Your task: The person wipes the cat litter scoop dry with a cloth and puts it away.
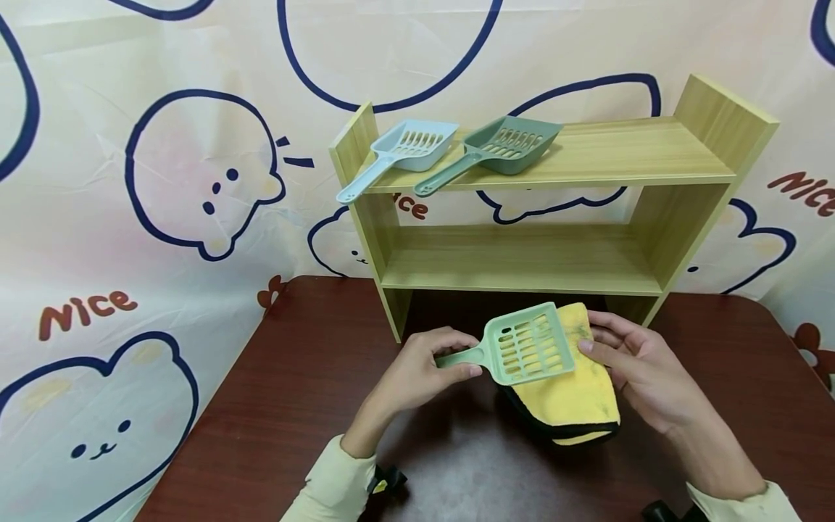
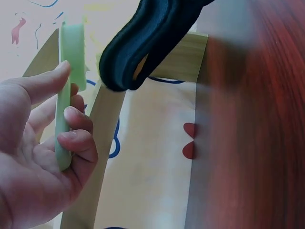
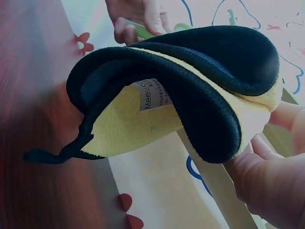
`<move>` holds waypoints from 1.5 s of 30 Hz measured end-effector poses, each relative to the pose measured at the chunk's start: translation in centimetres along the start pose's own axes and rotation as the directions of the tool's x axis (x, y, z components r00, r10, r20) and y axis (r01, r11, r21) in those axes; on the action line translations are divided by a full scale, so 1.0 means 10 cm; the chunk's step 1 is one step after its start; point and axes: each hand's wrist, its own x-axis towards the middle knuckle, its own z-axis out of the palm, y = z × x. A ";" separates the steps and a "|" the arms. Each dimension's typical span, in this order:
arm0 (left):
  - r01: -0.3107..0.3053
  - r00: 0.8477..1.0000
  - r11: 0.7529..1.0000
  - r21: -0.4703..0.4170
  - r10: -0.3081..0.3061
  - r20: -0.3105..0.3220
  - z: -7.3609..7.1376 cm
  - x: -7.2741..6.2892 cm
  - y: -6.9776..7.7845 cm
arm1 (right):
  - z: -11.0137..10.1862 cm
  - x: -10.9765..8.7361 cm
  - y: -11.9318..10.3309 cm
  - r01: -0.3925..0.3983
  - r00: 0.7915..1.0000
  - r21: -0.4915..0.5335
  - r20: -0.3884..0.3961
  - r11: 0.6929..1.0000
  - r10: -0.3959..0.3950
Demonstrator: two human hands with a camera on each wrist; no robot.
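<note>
My left hand (image 1: 427,366) grips the handle of a light green slotted litter scoop (image 1: 530,344), its fingers wrapped round the handle in the left wrist view. The scoop's basket points right and overlaps a folded yellow cloth with black edging (image 1: 574,399). My right hand (image 1: 652,370) pinches that cloth by its upper right side, thumb in front. In the right wrist view the cloth (image 3: 128,126) hangs in folds, with a white label and a black loop showing. Both things are held up over the dark table, in front of the shelf.
A wooden shelf (image 1: 522,279) stands at the back of the reddish-brown table (image 1: 261,428). On its top board lie a light blue scoop (image 1: 417,145) and a dark green scoop (image 1: 512,145), handles jutting over the front edge. Behind hangs a printed cloth backdrop (image 1: 215,304).
</note>
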 end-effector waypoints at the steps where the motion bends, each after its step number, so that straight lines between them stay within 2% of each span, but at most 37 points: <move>1: -0.006 1.000 1.000 0.012 0.006 0.002 -0.02 0.00 0.00 | -0.01 0.00 -0.01 -0.001 1.000 0.003 -0.002 1.000 0.002; 9: -0.028 1.000 0.996 0.090 0.027 0.013 -0.13 -0.03 0.01 | -0.09 -0.02 -0.05 0.006 1.000 0.041 -0.002 0.999 -0.006; 18: -0.047 0.999 0.995 0.093 0.045 0.024 -0.17 -0.05 0.03 | -0.10 -0.03 -0.03 -0.015 1.000 0.081 0.004 0.997 0.015; 29: -0.057 0.998 0.997 0.055 0.055 0.042 -0.16 -0.05 0.05 | 0.05 0.03 0.12 -0.048 0.998 0.099 0.036 0.994 0.045; 36: -0.066 0.997 0.998 0.011 0.065 0.031 -0.13 -0.03 0.05 | 0.13 0.06 0.18 -0.019 0.996 0.129 0.084 0.991 0.008; 45: -0.067 0.997 0.997 -0.039 0.069 0.046 -0.08 -0.01 0.08 | 0.18 0.06 0.23 -0.019 0.995 0.140 0.095 0.990 0.005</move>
